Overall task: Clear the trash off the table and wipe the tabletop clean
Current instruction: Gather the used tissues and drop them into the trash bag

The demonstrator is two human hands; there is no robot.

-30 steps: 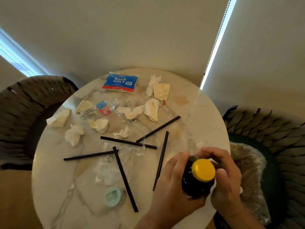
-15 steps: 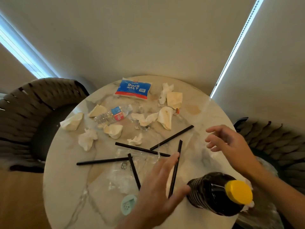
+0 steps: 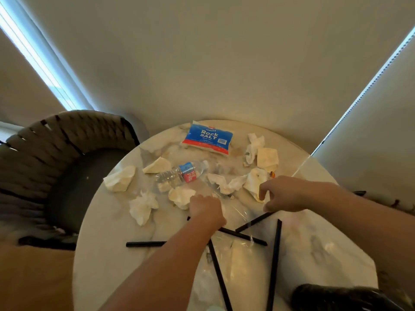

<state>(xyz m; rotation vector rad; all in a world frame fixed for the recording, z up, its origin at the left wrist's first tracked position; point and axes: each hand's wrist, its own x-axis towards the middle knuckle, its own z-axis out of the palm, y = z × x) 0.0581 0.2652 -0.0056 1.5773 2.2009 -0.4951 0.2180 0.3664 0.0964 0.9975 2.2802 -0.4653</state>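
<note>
The round marble table [image 3: 107, 254] is littered with trash. Several crumpled tissues lie on it, such as one [image 3: 120, 181] at the left edge and one [image 3: 143, 207] nearer me. A crushed water bottle [image 3: 179, 176] and a blue rock salt bag [image 3: 207, 139] lie farther back. Several black straws [image 3: 274, 261] cross a clear plastic wrapper [image 3: 238, 250]. My left hand [image 3: 206, 209] reaches down beside a tissue [image 3: 179, 195], its fingers hidden. My right hand [image 3: 283, 194] hovers with curved fingers next to another tissue [image 3: 251, 181], holding nothing.
A dark bottle [image 3: 336, 297] lies on its side at the table's near right edge. A woven chair [image 3: 67, 153] stands at the table's left. A wall and window blinds close off the far side.
Both hands have let go of the dark bottle, which now lies at the near right. They have moved forward to the tissues in the middle of the table.
</note>
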